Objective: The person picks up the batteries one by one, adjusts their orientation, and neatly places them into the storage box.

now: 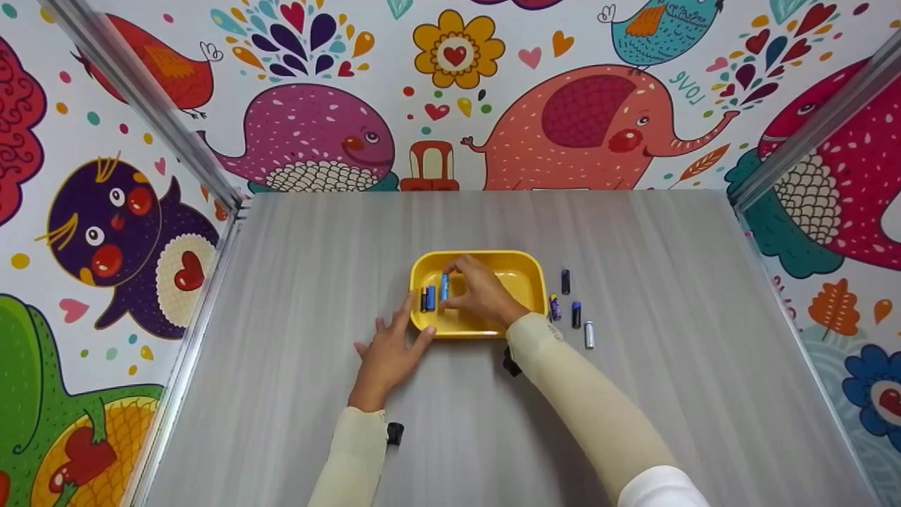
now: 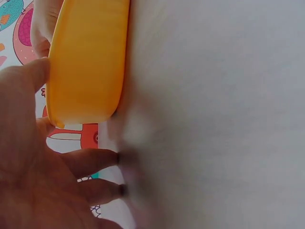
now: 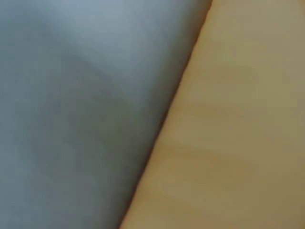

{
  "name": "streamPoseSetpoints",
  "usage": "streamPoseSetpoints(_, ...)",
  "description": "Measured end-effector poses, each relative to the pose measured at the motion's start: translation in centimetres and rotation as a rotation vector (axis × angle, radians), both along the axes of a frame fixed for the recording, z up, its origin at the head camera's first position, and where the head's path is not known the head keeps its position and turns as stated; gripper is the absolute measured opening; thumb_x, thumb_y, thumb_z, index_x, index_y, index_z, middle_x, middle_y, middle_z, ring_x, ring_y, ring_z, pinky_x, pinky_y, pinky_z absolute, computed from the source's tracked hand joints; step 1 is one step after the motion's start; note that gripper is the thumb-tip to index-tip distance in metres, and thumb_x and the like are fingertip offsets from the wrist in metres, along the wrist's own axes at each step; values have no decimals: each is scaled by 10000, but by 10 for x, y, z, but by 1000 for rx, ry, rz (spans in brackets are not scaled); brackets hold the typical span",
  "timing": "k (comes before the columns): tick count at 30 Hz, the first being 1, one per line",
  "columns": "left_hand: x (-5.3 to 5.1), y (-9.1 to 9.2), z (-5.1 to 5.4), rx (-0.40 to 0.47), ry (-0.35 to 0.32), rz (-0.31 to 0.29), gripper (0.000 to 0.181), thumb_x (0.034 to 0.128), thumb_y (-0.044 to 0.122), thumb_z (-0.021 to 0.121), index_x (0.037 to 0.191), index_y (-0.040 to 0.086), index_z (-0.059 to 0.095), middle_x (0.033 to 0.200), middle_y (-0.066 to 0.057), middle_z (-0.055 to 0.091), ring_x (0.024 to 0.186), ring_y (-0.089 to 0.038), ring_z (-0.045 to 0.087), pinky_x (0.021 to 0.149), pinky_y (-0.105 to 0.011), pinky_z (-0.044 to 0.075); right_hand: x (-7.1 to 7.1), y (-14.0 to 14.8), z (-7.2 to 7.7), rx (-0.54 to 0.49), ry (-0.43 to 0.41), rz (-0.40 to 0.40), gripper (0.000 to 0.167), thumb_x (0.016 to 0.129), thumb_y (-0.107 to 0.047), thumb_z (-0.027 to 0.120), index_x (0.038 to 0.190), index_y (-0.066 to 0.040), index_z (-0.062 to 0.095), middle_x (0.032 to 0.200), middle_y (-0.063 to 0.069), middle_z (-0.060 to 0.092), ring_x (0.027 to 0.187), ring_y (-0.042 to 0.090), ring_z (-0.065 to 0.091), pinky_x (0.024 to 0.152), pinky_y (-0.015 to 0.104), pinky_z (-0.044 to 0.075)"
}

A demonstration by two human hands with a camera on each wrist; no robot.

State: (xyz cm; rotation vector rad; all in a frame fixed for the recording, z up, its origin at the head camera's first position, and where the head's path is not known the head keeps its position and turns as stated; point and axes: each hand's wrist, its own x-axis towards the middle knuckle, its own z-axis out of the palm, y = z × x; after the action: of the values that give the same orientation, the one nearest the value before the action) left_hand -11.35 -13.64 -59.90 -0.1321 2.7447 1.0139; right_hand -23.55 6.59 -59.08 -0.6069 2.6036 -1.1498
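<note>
In the head view, a yellow tray [image 1: 517, 282] sat on the gray table [image 1: 317, 282] near the middle of the picture. The right hand [image 1: 484, 290] reached into it, with the thumb and a finger pinching a light blue battery [image 1: 444, 287] at its ends. Just left of that, a black battery [image 1: 424, 299] and a blue battery [image 1: 431, 298] lay side by side in the tray. The left hand [image 1: 387, 355] was spread wide at the tray's lower left corner, touching the rim. Right of the tray, a dark battery [image 1: 565, 282], a purple battery [image 1: 555, 308], a blue-topped battery [image 1: 576, 315] and a silver battery [image 1: 589, 334] lay on the table.

In the left wrist view, the tray's side stood at the upper left. The left hand's fingers spread below it, and the thumb touched the rim.

In the right wrist view, blurry yellow filled the right side and gray the left.
</note>
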Motion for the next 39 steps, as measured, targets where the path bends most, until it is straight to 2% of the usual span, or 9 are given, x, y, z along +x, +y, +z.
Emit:
streamPoseSetpoints(6, 1, 2, 0, 0, -1, 1, 804, 927, 788, 452, 1600, 538, 89, 1617, -131, 413, 1517, -519, 226, 1061, -879, 32, 1, -6, -9, 41, -41, -41, 534, 782, -272, 906, 1199, -166, 589, 1184, -15, 582, 1090, 175, 551, 1050, 345, 499)
streamPoseSetpoints(12, 1, 3, 1, -2, -3, 2, 797, 931, 774, 468, 1593, 553, 84, 1619, -108, 416, 1517, -516, 229, 1064, -877, 39, 2, -9, -12, 45, -83, -81, 530, 767, -273, 916, 1179, -177, 597, 1183, -21, 574, 1105, 188, 541, 1080, 363, 481)
streamPoseSetpoints(16, 1, 2, 1, -8, 4, -2, 799, 942, 753, 476, 1601, 537, 80, 1618, -121, 415, 1516, -521, 233, 1056, -886, 48, 2, -9, -14, 94, -38, -49, 538, 775, -319, 912, 1192, -154, 613, 1197, 7, 575, 1134, 220, 532, 1085, 385, 455)
streamPoseSetpoints(23, 1, 1, 1, -10, 5, -8, 804, 943, 756, 468, 1604, 530, 70, 1623, -124, 407, 1524, -513, 224, 1056, -887, 52, 1, -9, -20, 224, 66, -2, 551, 779, -410, 897, 1192, -160, 633, 1216, 39, 578, 1181, 278, 512, 1036, 504, 437)
streamPoseSetpoints(31, 1, 1, 0, -10, -13, -2, 803, 929, 788, 446, 1589, 559, 49, 1628, -109, 402, 1530, -497, 216, 1071, -874, 41, 0, -10, -24, 277, 69, 13, 568, 787, -474, 870, 1216, -184, 636, 1242, 19, 579, 1227, 267, 485, 1068, 520, 428)
streamPoseSetpoints(39, 1, 1, 0, -9, -14, 5, 803, 922, 799, 441, 1582, 572, 44, 1633, -84, 398, 1532, -490, 219, 1072, -873, 36, -1, -11, -23, 284, 48, 20, 610, 788, -497, 855, 1268, -197, 627, 1275, 7, 575, 1247, 259, 465, 1104, 540, 396)
